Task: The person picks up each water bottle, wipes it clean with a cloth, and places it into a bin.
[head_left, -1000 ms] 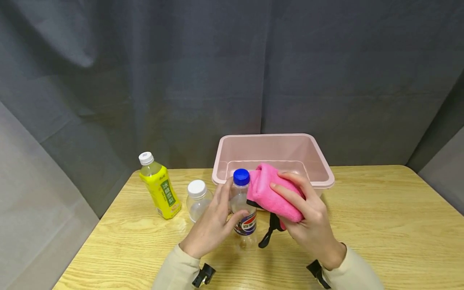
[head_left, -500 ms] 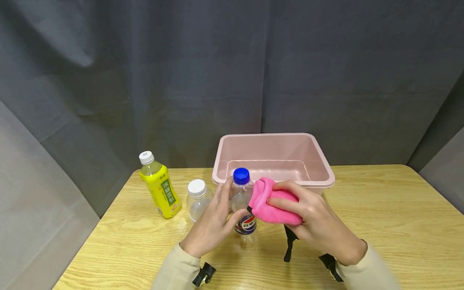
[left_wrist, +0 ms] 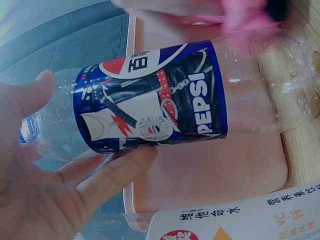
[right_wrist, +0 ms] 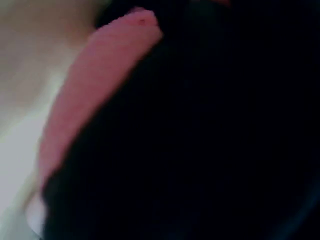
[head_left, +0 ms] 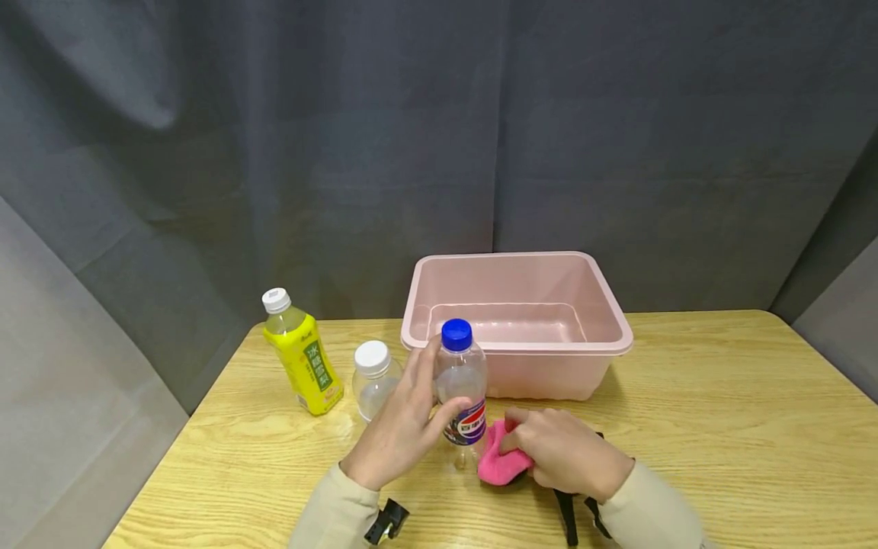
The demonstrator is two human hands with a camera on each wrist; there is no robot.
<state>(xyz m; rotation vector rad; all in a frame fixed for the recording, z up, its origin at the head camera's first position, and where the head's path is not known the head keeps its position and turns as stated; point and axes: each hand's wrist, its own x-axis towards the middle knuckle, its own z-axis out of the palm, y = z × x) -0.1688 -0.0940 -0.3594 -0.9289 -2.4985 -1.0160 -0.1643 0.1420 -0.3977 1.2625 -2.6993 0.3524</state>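
Note:
An empty clear Pepsi bottle (head_left: 461,389) with a blue cap (head_left: 456,334) stands upright on the wooden table (head_left: 720,427). My left hand (head_left: 401,427) grips its body, thumb on the blue label (left_wrist: 155,100). My right hand (head_left: 559,454) holds a bunched pink cloth (head_left: 499,461) low on the table, against the bottle's base on its right side. The left wrist view shows the bottle (left_wrist: 165,95) close up, with the pink cloth (left_wrist: 245,20) blurred at the top. Most of the right wrist view is dark, with only a blurred pink strip (right_wrist: 95,95).
A pink plastic tub (head_left: 517,324) stands behind the bottle, nothing visible inside. To the left are a yellow tea bottle (head_left: 302,354) with a white cap and a small clear jar (head_left: 373,377) with a white lid. Grey curtains hang behind the table.
My right hand has brought the pink cloth down from the bottle's shoulder to its base near the table. The left hand and bottle have stayed put.

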